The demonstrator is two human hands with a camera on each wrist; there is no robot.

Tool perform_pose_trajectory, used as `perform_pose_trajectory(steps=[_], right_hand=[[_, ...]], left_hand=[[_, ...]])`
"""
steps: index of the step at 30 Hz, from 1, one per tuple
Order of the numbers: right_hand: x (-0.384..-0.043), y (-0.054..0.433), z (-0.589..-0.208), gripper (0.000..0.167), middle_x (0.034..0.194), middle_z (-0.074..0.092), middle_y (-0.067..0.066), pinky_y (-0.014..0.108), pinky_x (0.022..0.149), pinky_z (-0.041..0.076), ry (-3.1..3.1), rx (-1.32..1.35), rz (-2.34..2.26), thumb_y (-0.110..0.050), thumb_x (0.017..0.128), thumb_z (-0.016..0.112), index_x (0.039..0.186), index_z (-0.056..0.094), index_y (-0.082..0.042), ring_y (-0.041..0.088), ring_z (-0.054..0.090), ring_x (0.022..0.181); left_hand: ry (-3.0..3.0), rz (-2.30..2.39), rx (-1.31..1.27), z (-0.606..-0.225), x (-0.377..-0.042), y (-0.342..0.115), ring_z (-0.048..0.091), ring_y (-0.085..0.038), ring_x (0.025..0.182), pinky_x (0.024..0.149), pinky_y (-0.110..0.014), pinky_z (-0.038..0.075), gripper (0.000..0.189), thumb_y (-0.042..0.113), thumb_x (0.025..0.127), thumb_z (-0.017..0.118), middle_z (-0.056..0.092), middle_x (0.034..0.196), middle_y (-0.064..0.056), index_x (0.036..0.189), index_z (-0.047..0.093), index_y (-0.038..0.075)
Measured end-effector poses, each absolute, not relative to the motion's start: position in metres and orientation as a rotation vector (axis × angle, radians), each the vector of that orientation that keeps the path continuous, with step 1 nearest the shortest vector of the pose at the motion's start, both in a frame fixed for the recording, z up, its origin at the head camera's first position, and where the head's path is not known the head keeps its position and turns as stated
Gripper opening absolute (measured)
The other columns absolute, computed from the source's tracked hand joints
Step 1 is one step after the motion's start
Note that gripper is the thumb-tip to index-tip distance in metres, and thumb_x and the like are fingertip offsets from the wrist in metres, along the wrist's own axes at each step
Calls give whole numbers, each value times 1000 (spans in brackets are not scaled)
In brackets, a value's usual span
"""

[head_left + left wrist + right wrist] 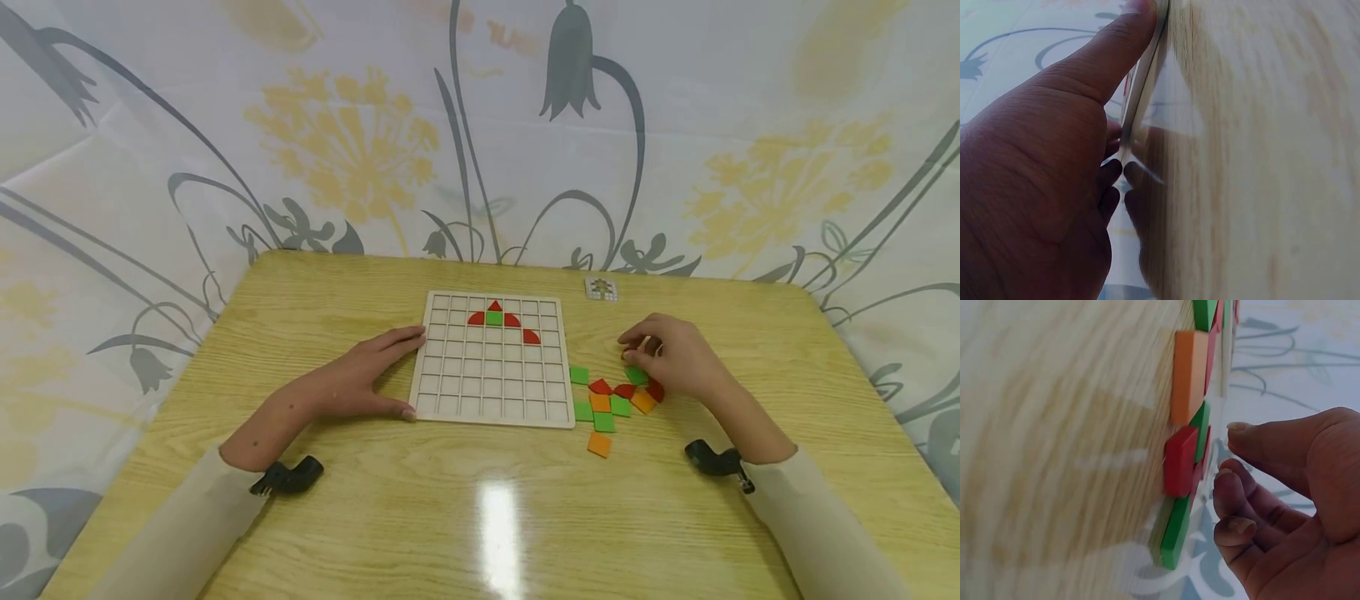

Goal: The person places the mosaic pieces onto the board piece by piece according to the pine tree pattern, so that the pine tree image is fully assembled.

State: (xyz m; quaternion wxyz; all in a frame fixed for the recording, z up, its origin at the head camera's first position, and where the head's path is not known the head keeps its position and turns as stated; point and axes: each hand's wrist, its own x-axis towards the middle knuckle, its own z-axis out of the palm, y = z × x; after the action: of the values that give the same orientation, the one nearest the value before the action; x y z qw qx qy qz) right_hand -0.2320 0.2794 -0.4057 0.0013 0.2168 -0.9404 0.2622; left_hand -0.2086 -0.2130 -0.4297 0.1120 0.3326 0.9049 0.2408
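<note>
A pale square grid board [480, 375] lies flat on the table. My left hand [356, 375] rests along its left side, fingers extended and thumb at the near left corner; the left wrist view shows the thumb [1094, 65] against the board's edge. On the board sit a red triangle [495, 306], a green square [494, 318] and several red quarter-circles [532, 337]. Loosely bent, my right hand [675, 358] hovers over loose tiles right of the board. In the right wrist view a gap parts its thumb and fingers, near a red tile [1180, 461] and a green tile [1175, 534].
Several loose green, red and orange tiles [600, 403] lie close together, some touching the board's right edge. One orange tile [599, 444] lies nearest me. A small patterned card [601, 289] is at the back. Behind the table [405, 500] hangs a flowered cloth [525, 158].
</note>
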Motion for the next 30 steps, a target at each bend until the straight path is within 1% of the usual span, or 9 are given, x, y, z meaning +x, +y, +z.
perform_pose_trajectory(steps=[3,7,15,20,24,30], right_hand=[[-235,285,-409,17,108,70,13,34,69,54,-2962,650,810,-4,98,74,113,80,-2,22,65,84],[-237,289,-411,17,105,68,13,35,69,53,-2984,639,788,-3,97,74,113,80,-1,21,62,81],[-236,290,-414,12,102,70,11,34,67,49,-3028,614,817,-9,97,78,107,78,-2,19,57,76],[-238,290,-413,12,96,68,9,32,63,47,-3063,587,838,-11,98,78,105,74,-2,20,54,71],[-238,290,-412,12,92,68,7,33,64,47,-3078,564,849,-11,98,78,104,72,-3,20,54,71],[-238,288,-411,12,93,68,8,33,67,47,-3060,570,856,-10,97,79,103,71,-4,20,54,74]], left_hand=[[2654,711,973,-430,-209,-213,20,-34,162,126,-58,28,111,63,88,80,16,178,-3,171,24,14],[2657,711,978,-430,-209,-213,20,-34,161,125,-58,28,111,62,88,81,16,178,-3,171,24,13],[2656,711,982,-432,-208,-214,20,-34,162,125,-58,28,112,63,88,80,16,178,-2,171,24,14],[2657,708,986,-432,-209,-214,20,-33,162,126,-58,28,112,63,88,81,16,178,-3,171,25,13],[2658,710,983,-431,-209,-214,19,-33,162,126,-58,28,111,62,87,81,15,178,-2,170,25,13],[2655,709,977,-430,-209,-213,19,-32,162,126,-58,28,112,62,87,82,15,178,-2,171,25,14]])
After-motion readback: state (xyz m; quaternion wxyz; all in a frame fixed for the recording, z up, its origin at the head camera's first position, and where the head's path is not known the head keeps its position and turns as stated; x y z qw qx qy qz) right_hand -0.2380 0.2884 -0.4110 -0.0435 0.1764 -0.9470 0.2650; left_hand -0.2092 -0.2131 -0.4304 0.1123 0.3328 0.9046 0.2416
